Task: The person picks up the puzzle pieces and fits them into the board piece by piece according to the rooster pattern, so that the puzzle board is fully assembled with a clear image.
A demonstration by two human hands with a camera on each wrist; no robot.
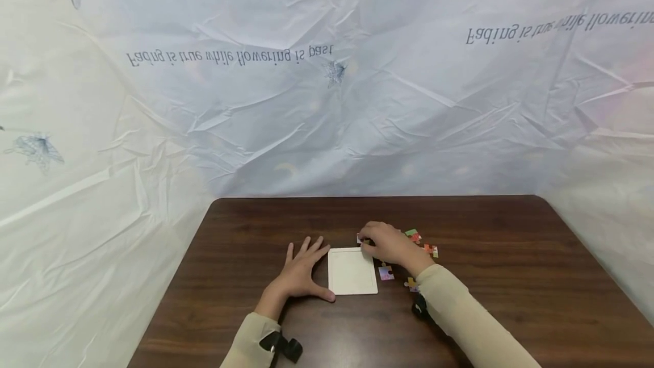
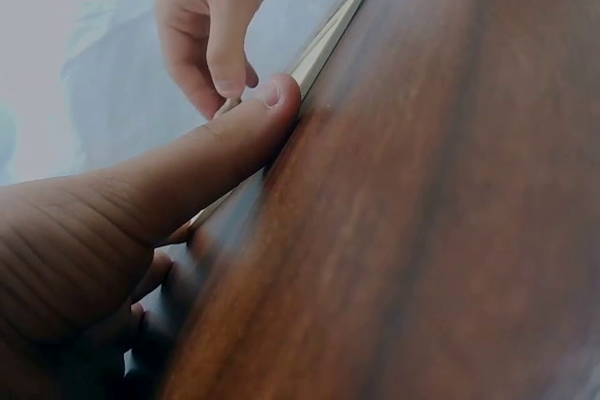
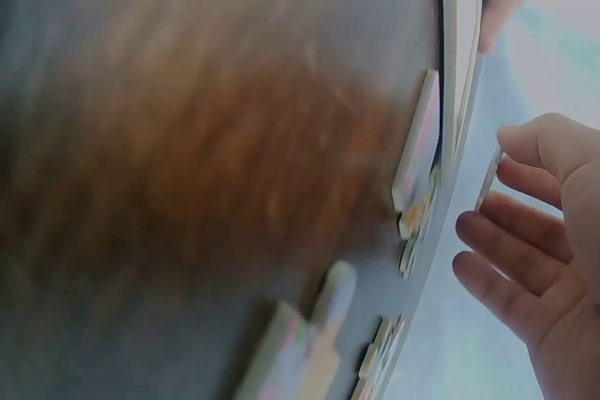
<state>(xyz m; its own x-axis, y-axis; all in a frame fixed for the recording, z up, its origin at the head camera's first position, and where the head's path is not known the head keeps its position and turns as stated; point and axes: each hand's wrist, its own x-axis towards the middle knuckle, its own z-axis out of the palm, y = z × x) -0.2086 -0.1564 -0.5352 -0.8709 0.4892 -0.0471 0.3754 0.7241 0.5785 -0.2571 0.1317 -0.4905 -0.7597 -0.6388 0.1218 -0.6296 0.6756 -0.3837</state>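
A white square puzzle tray [image 1: 352,274] with a low rim lies flat on the table, its inside bare. My left hand [image 1: 300,276] is spread at its left side, thumb at the near corner and index finger by the far corner. Over the tray's far right corner, my right hand [image 1: 390,244] pinches a thin jigsaw piece [image 3: 488,180] between thumb and fingers, edge-on in the right wrist view. The piece's picture is hidden there. One purple jigsaw piece [image 1: 386,273] lies just right of the tray.
More loose jigsaw pieces lie right of the tray, among them a green and red piece [image 1: 413,235], an orange piece [image 1: 431,251] and a yellow one [image 1: 413,284]. The dark wooden table [image 1: 245,254] ends at a pale printed curtain [image 1: 327,146].
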